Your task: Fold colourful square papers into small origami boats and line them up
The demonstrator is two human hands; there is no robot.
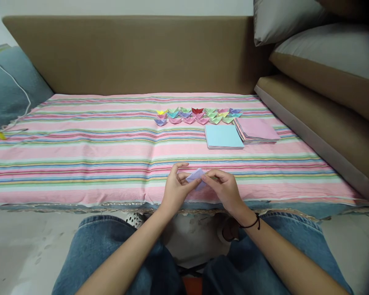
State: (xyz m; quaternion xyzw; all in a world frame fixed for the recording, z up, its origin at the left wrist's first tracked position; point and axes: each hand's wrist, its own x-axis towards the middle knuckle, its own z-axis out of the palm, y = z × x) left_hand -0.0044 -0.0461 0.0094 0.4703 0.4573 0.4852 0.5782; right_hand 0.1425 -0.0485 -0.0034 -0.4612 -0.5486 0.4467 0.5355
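A small folded sheet of lavender paper (197, 175) is held above the near edge of the striped cloth. My left hand (178, 186) pinches its left side between thumb and fingers, with the index finger stretched out beyond it. At the right corner, my right hand (224, 186) grips the paper between thumb and fingertips. Part of the paper is hidden behind my thumbs. Farther back stand several small folded paper boats (197, 116) in rows, in red, pink, green, yellow, blue and purple.
A stack of light blue square paper (224, 136) lies right of centre, beside a stack of pink-topped paper (258, 129). The striped cloth (64, 151) covers the seat before a brown backrest (135, 55). Cushions (326, 94) are piled at right; a white cable (21, 88) runs at left.
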